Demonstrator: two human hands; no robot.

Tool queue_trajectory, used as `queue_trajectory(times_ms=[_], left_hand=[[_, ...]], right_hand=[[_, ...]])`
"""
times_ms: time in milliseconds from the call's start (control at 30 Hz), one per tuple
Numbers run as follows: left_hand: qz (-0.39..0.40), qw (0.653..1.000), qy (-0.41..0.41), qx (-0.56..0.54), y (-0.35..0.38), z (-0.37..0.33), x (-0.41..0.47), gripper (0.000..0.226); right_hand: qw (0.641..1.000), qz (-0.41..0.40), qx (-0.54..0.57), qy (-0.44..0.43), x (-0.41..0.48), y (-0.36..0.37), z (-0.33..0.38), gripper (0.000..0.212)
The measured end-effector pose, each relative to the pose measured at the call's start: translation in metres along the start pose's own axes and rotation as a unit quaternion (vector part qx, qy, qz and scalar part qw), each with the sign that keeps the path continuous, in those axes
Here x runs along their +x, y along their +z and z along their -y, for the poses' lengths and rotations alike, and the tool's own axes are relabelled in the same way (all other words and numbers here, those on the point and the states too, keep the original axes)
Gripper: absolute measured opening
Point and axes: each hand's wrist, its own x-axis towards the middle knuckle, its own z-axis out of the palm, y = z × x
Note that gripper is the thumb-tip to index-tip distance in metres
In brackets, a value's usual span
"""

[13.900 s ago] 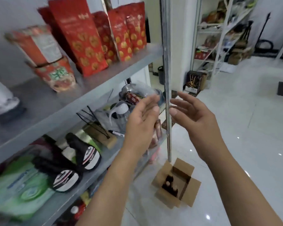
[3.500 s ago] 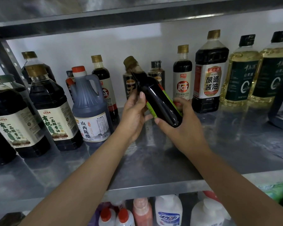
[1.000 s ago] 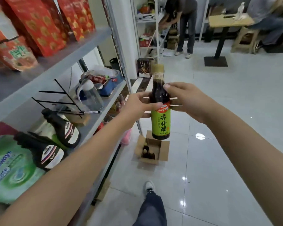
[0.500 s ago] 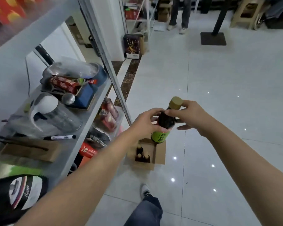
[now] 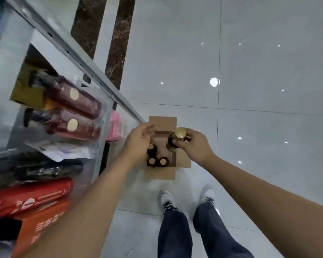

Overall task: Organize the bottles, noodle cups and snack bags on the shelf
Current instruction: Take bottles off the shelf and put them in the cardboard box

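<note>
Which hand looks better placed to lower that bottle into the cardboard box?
The right hand: it grips the bottle by its neck, directly above the box. The left hand is open, holding nothing.

An open brown cardboard box [image 5: 162,174] sits on the pale tiled floor [image 5: 259,71], just right of the grey metal shelf unit [image 5: 76,58] and ahead of the person's white sneakers [image 5: 167,199]. Two dark gold-capped bottles [image 5: 151,161] stand in its left part. Above its right side the right hand [image 5: 194,146] grips a dark glass bottle with a gold cap [image 5: 179,135]; the left hand [image 5: 138,142] hovers over its left side
</note>
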Motion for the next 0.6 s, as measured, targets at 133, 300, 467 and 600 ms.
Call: queue_trajectory(times_ms=[133,300,467,600], left_hand=[[-0.012,0.999,-0.029,0.026,0.026,0.074,0.051,0.060],[0.051,0.994,-0.048,0.080,0.063,0.140,0.090,0.064],[0.011,0.993,-0.105,0.050,0.091,0.197,0.135,0.067],[0.018,0.988,-0.131,0.084,0.100,0.234,0.155,0.067]], right_hand=[[1.000,0.026,0.001,0.007,0.064,0.045,-0.064,0.025],[0.996,0.051,-0.067,-0.019,0.125,0.108,-0.136,0.035],[0.996,0.038,-0.078,-0.027,0.167,0.145,-0.186,0.040],[0.996,0.045,-0.081,-0.007,0.189,0.162,-0.224,0.034]])
